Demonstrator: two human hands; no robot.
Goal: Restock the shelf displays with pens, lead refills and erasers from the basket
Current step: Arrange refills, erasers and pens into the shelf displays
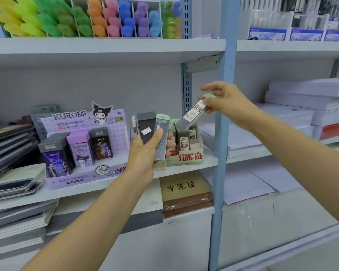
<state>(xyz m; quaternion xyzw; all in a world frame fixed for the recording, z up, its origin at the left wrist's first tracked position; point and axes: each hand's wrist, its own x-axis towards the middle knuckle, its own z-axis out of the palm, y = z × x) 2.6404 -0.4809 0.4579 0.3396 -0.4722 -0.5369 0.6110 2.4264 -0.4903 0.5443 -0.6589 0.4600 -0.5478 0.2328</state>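
Observation:
My left hand grips two lead refill cases in front of the middle shelf: a dark grey one and a green-capped one. My right hand pinches a third green-capped lead refill case by its cap end, tilted down over the green 2B 0.7 display box. That box holds several upright refill cases. To its left stands the purple Kuromi display box with purple and dark refill cases.
A blue-grey shelf upright rises just behind my right hand. Highlighters fill the top shelf. Dark notebooks are stacked at left, white paper reams at right, brown books on the shelf below.

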